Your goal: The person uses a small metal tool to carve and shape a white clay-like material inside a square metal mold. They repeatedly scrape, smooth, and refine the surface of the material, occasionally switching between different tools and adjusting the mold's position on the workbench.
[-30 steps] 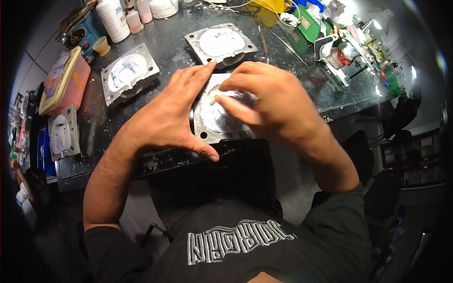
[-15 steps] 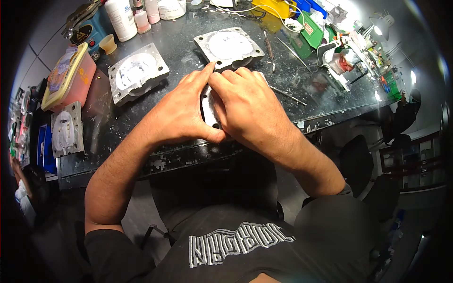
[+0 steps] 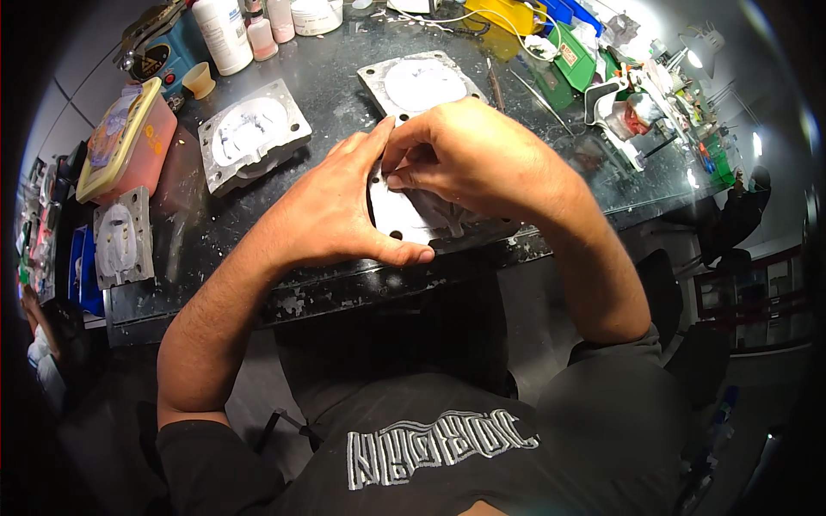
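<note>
Two moulds (image 3: 249, 129) are lying beyond the near mould (image 3: 401, 211) at the table (image 3: 335, 77) edge. Your right hand (image 3: 482, 159) is blocking its long axis, pinching, contents unclear; beside your wide-spread left hand (image 3: 331, 211), its left side is running away from you.

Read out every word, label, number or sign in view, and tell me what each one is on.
I don't copy out wording, but here is where it stands:
Black shirt: large, pale, stylised lettering across the chest.
White bottle: label print, too small to read.
Blue machine: dark emblem, lettering too blurred.
Green bin: small label, too small to read.
</note>
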{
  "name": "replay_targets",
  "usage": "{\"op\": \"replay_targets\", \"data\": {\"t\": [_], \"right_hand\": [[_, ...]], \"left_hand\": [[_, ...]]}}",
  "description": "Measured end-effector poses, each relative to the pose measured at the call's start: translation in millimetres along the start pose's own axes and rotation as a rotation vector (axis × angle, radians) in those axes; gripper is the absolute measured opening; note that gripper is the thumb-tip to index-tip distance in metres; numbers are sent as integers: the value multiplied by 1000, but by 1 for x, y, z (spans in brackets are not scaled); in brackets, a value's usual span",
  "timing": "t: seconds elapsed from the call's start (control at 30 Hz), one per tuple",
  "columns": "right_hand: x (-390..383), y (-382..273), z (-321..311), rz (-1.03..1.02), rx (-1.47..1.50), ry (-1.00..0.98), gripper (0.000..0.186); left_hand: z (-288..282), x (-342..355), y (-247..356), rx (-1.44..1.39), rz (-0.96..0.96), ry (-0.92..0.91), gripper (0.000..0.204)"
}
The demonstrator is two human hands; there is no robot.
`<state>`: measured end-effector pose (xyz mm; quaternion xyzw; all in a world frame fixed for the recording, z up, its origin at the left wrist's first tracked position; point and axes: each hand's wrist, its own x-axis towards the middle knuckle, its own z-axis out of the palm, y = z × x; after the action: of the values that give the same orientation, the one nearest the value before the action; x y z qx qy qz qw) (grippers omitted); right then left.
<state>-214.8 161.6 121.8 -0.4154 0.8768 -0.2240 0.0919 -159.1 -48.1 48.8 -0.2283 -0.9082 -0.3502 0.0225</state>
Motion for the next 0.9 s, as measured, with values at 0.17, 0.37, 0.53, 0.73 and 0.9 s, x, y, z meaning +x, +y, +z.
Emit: {"op": "replay_targets", "data": {"t": [0.17,0.37,0.53,0.73,0.9], "right_hand": [[20,10,-18,-33,100,-226,22],[30,20,-24,-106,119,-305,23],[20,17,-28,-78,176,-315,19],[6,-6,-18,-193,-89,-192,17],[0,-8,-12,-187,-157,-138,14]], "left_hand": [[-6,2,8,-18,20,-38,122],[-13,2,13,-63,-69,-96,110],[-12,2,12,-82,9,-94,109],[-6,-2,3,-18,79,-50,136],[-8,0,5,-18,80,-83,138]]}}
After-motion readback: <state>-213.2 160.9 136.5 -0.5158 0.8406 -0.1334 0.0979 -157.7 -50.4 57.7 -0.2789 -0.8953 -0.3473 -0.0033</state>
